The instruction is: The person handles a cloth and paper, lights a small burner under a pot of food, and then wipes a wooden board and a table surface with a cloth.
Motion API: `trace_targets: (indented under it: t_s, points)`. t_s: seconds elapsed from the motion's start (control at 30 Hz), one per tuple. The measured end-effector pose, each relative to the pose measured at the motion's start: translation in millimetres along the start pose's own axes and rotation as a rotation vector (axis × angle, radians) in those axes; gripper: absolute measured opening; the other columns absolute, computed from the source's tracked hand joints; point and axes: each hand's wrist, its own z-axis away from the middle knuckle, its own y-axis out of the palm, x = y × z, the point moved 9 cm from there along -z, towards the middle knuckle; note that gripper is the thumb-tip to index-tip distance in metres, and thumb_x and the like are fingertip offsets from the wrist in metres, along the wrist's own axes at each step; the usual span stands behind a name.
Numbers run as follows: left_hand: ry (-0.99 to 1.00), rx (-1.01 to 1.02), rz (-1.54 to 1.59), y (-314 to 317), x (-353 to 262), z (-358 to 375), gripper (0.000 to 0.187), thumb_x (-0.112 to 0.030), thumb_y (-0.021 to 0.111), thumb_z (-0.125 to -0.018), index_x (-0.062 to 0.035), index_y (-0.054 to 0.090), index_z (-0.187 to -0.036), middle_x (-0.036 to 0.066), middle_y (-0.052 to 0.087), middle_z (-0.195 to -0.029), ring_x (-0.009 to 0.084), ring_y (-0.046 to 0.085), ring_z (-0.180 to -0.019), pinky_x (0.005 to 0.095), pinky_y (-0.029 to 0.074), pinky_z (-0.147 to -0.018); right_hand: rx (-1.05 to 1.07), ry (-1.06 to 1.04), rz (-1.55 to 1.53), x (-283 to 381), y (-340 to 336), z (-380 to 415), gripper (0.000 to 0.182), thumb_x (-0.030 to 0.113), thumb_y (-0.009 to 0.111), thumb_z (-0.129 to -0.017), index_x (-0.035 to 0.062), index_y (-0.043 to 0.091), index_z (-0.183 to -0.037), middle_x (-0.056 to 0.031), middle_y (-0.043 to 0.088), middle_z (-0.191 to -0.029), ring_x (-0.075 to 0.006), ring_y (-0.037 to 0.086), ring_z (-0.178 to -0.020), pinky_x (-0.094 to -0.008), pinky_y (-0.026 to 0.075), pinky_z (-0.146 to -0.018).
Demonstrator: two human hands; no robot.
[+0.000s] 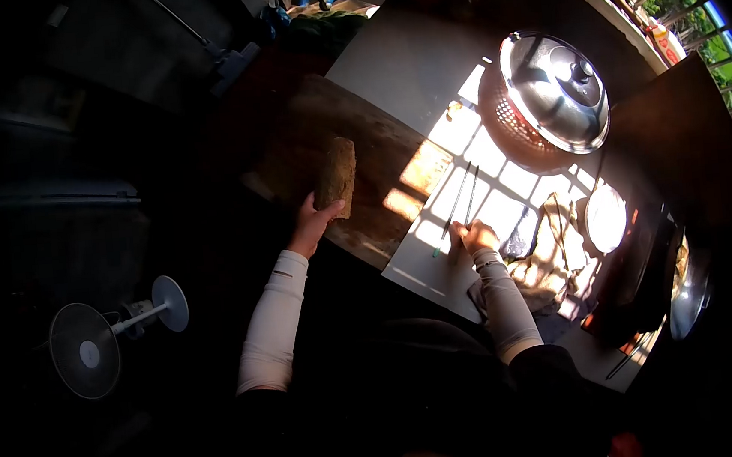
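My left hand [314, 225] is closed round the lower end of a rough brown block [340, 177], brick-like in shape. It holds the block over a dark wooden board [366, 228]. To the right, my right hand [478, 238] is closed, low over the sunlit white tabletop [439, 283]. Two thin dark sticks [470, 196], like chopsticks, reach away from its fingers; glare hides their exact kind. A crumpled light cloth [554, 252] lies just right of that hand. Pale sleeves cover both forearms.
A perforated basket [518, 135] with a shiny metal lid [554, 85] stands at the back right. A white bowl [606, 218] sits beyond the cloth. Left of me stands a white fan [86, 351]. Barred window light stripes the table; the surroundings are very dark.
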Motion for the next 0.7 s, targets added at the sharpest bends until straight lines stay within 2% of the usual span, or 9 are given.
trace_targets:
  t_s: [0.07,0.1,0.2,0.23,0.33,0.37,0.5,0.6,0.7]
  points:
    - [-0.066,-0.006,0.05,-1,5,15,0.05,-0.022,0.067,-0.071,-0.0053,0.044,-0.111,0.003,0.054,-0.099,0.0129,0.053,-0.084,0.0269,0.045,-0.069,-0.054,0.005,0.12,14,-2,5,0.054,0.055,0.056,-0.07,0.0025,0.063,-0.08,-0.0168,0.061,-0.082,-0.0303,0.06,-0.074,-0.0368,0.047,-0.069]
    - [-0.112,0.01,0.078,-2,9,22,0.047,-0.021,0.066,-0.072,-0.0063,0.044,-0.111,0.003,0.053,-0.101,0.0137,0.052,-0.087,0.0285,0.045,-0.07,0.037,0.012,0.069,16,9,1,0.054,0.051,0.056,-0.071,0.0001,0.061,-0.087,-0.0185,0.061,-0.084,-0.0311,0.06,-0.076,-0.0372,0.047,-0.07]
    - [-0.186,0.074,0.217,-16,20,39,0.044,-0.022,0.064,-0.074,-0.0072,0.045,-0.11,0.004,0.053,-0.102,0.0154,0.052,-0.091,0.031,0.047,-0.072,0.039,0.123,-0.022,3,40,-10,0.051,0.047,0.057,-0.071,-0.0001,0.06,-0.091,-0.0176,0.061,-0.086,-0.0312,0.059,-0.081,-0.0371,0.047,-0.071]
    - [-0.217,0.118,0.327,-17,19,46,0.043,-0.024,0.064,-0.074,-0.0072,0.047,-0.109,0.005,0.053,-0.102,0.0163,0.051,-0.092,0.0317,0.047,-0.072,0.054,0.237,-0.009,8,29,4,0.035,0.033,0.061,-0.068,0.0075,0.062,-0.091,-0.0121,0.061,-0.094,-0.0273,0.06,-0.086,-0.0363,0.047,-0.075]
    - [-0.226,0.283,0.495,-19,7,69,0.042,-0.027,0.063,-0.074,-0.0071,0.049,-0.108,0.006,0.053,-0.102,0.0178,0.051,-0.093,0.0328,0.047,-0.072,0.166,0.207,0.209,15,41,10,0.035,0.03,0.062,-0.067,0.0092,0.062,-0.095,-0.0091,0.061,-0.099,-0.0248,0.059,-0.091,-0.0348,0.046,-0.078]
    - [-0.21,0.328,0.514,-20,4,76,0.044,-0.028,0.062,-0.074,-0.0064,0.048,-0.109,0.007,0.053,-0.102,0.0185,0.051,-0.093,0.0332,0.047,-0.074,0.175,0.264,0.241,19,36,20,0.033,0.027,0.06,-0.067,0.0104,0.062,-0.096,-0.0072,0.06,-0.101,-0.0236,0.057,-0.095,-0.0325,0.045,-0.081]
    - [-0.183,0.446,0.592,-28,0,93,0.041,-0.027,0.064,-0.072,-0.0049,0.05,-0.104,0.006,0.056,-0.097,0.0163,0.055,-0.088,0.0293,0.05,-0.069,0.041,0.15,0.316,31,41,33,0.031,0.024,0.056,-0.068,0.0067,0.062,-0.093,-0.0101,0.06,-0.1,-0.0242,0.058,-0.093,-0.0316,0.045,-0.079]
    - [-0.228,0.514,0.564,-36,7,101,0.04,-0.025,0.061,-0.074,-0.0043,0.05,-0.106,0.007,0.055,-0.1,0.0186,0.053,-0.091,0.032,0.049,-0.073,-0.015,0.189,0.175,36,32,52,0.031,0.023,0.056,-0.068,0.0028,0.061,-0.091,-0.0154,0.06,-0.097,-0.0271,0.058,-0.092,-0.0334,0.046,-0.078]
    - [-0.239,0.547,0.551,-38,10,106,0.039,-0.025,0.062,-0.074,-0.0039,0.05,-0.105,0.007,0.055,-0.098,0.018,0.054,-0.09,0.0303,0.05,-0.072,-0.12,0.163,0.037,36,30,56,0.031,0.022,0.06,-0.067,-0.0016,0.06,-0.086,-0.0228,0.058,-0.091,-0.0319,0.058,-0.087,-0.0357,0.046,-0.076]
